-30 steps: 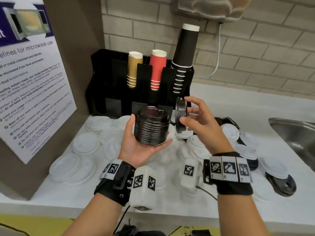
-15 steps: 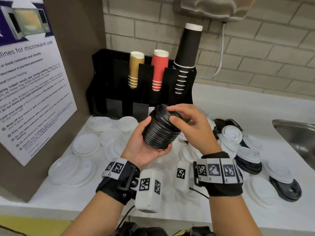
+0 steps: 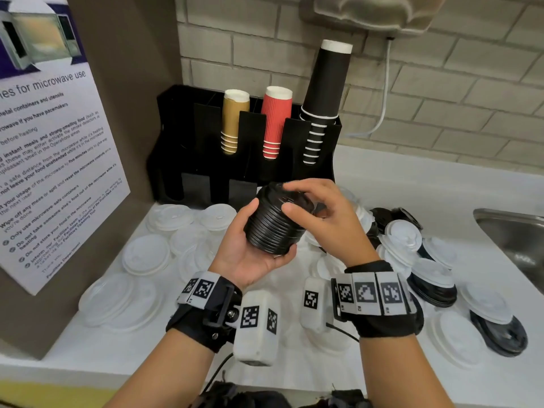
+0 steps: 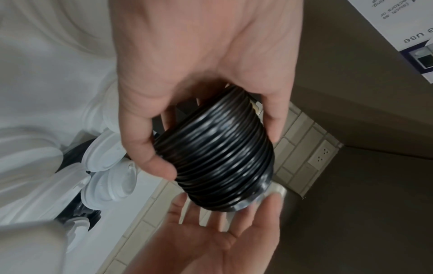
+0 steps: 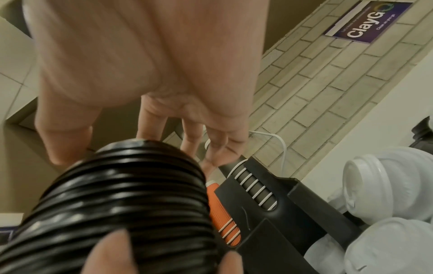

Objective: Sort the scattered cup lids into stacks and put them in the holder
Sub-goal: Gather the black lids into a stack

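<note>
A tall stack of black cup lids [image 3: 282, 228] lies tilted in my left hand [image 3: 269, 232], thumb on one side and fingers curled under the other. My right hand [image 3: 291, 198] hovers over the stack's top end, its fairly straight fingers resting on the top lid and its thumb against the side. The left wrist view shows the stack [image 4: 222, 157] gripped and my right palm [image 4: 222, 231] spread beyond its end. The black holder [image 3: 206, 148] stands behind with gold, red and black cups. White lids [image 3: 144, 257] are scattered on the counter.
More white and black lids [image 3: 432, 278] are piled on the counter to the right, near a steel sink [image 3: 515, 237]. A microwave poster [image 3: 44, 172] on a brown panel closes off the left. The brick wall runs behind the holder [image 5: 269, 213].
A second ago my right hand held a single black lid beside the stack. It set that lid on top and pressed it down; now its fingers are loosening on the top.
</note>
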{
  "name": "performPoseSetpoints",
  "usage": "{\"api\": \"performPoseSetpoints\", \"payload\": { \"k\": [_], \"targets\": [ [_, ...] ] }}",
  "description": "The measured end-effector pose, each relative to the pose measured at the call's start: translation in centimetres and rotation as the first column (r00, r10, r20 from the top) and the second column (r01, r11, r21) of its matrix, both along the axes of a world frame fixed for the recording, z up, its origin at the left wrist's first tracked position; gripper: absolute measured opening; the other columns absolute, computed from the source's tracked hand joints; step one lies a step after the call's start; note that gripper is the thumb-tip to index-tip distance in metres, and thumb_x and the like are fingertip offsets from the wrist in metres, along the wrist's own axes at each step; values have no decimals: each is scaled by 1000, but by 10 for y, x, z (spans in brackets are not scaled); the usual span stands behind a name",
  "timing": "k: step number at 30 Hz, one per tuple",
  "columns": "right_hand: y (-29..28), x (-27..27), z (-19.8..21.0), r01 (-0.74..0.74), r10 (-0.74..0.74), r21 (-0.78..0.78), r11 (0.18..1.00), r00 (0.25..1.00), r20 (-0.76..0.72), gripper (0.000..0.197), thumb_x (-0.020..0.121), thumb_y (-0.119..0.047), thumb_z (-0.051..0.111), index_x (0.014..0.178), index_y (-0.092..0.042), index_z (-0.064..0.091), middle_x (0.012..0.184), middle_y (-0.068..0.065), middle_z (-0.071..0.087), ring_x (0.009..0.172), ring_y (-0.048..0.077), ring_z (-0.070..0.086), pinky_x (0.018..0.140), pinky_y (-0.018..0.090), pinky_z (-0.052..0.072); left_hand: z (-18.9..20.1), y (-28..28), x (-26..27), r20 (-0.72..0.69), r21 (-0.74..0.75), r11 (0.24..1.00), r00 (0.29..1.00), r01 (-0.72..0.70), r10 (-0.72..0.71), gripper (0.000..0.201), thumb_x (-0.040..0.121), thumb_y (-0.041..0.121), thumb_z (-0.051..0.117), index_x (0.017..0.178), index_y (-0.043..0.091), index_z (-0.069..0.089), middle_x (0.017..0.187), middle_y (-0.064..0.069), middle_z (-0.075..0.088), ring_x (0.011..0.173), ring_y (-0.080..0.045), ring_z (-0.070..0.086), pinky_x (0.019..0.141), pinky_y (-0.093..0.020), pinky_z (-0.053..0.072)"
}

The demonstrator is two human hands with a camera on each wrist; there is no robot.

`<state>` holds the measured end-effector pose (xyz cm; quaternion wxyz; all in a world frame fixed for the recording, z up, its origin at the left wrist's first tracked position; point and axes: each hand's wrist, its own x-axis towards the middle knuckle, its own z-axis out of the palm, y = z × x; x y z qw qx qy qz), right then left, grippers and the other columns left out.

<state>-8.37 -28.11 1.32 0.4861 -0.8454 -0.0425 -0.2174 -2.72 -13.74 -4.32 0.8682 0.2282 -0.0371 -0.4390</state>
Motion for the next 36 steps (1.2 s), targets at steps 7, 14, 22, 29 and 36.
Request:
{"api": "performPoseSetpoints", "payload": {
  "k": [7, 14, 22, 29, 36],
  "targets": [
    [-59, 39, 7, 137, -353, -405, 904, 773, -528, 32, 100, -25, 43, 122, -8, 59, 124, 9, 60, 116, 23, 54, 96, 30, 42, 1, 24, 16, -21, -20, 991, 991, -136, 135, 62, 74, 47, 66, 123, 9, 65, 131, -22, 59, 112, -37, 61, 79, -40, 57],
    [-53, 71, -23, -328, -601, -827, 457, 571, -559, 75, 77, -52, 67, 137, -18, 39, 130, 9, 52, 127, 30, 40, 103, 48, 36, 8, 34, 17, -8, -14, 983, 983, -185, 185, 62, 75, 47, 65, 125, 10, 62, 131, -22, 59, 110, -38, 63, 77, -40, 57],
    [-59, 78, -12, -342, -498, -777, 528, 616, -610, 70, 75, -43, 67, 130, -22, 28, 93, 1, 53, 94, 25, 56, 78, 39, 52, 7, 44, 16, -17, 12, 977, 976, -215, 215, 74, 77, 48, 62, 141, 12, 49, 139, -20, 53, 118, -36, 57, 76, -39, 56],
    [-55, 77, 26, -391, -231, -552, 737, 621, -749, 53, 81, -44, 71, 125, -25, 49, 120, -3, 57, 108, 19, 56, 99, 30, 43, 7, 50, 17, -30, 25, 968, 967, -251, 252, 76, 76, 48, 61, 142, 12, 49, 139, -21, 53, 124, -37, 54, 77, -38, 56],
    [-62, 98, -23, -503, -546, -732, 460, 489, -680, 50, 89, -49, 55, 118, -7, 60, 121, 7, 60, 112, 26, 56, 101, 37, 43, 7, 50, 17, -51, 25, 969, 968, -246, 247, 78, 75, 50, 61, 142, 12, 48, 137, -21, 55, 116, -37, 58, 76, -37, 56]
  ]
}}
